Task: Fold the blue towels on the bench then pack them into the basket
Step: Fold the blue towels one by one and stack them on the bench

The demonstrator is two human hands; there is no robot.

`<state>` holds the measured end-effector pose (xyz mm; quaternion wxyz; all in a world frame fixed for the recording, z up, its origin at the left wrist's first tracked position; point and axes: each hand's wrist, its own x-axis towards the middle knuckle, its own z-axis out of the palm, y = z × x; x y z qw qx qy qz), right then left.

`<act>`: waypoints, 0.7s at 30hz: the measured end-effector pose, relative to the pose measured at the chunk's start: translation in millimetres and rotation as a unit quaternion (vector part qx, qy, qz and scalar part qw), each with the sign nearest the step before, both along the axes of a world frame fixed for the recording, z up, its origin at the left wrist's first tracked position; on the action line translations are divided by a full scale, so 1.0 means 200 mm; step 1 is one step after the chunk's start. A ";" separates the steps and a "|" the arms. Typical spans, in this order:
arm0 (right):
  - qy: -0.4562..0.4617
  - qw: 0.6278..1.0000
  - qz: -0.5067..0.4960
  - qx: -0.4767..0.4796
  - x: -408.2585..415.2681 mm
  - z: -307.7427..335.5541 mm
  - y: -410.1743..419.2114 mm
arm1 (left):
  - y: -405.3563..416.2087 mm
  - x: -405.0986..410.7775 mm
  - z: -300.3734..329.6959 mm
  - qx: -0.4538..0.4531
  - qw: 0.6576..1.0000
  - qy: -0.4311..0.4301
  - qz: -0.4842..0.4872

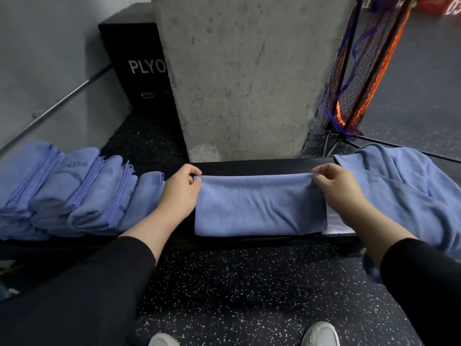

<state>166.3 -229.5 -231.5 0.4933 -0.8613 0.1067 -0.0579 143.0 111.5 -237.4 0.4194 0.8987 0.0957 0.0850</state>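
Pinching towel [259, 204] far corners, lengthwise along bench [262, 164]

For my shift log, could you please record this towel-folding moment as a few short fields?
surface: black bench
towel in work: folded blue towel, lying flat mid-bench
left hand: pinches its far left corner
right hand: pinches its far right corner
done: folded towels in a row at left
waiting: unfolded towels at right
basket: not in view
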 end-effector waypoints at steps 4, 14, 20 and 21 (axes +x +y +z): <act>0.021 0.996 0.000 -0.090 0.12 -0.07 0.02 | 0.00 0.10 -0.06 0.067 0.998 0.017 0.002; -0.061 0.957 0.142 -0.247 -0.01 -0.08 0.33 | -0.25 0.06 -0.17 0.286 0.922 -0.037 -0.258; 0.087 0.891 0.239 -0.377 -0.15 -0.28 0.39 | -0.26 0.01 -0.26 0.362 0.873 0.057 -0.324; 0.077 0.883 0.237 -0.397 -0.16 -0.30 0.37 | -0.24 0.01 -0.26 0.360 0.873 0.061 -0.324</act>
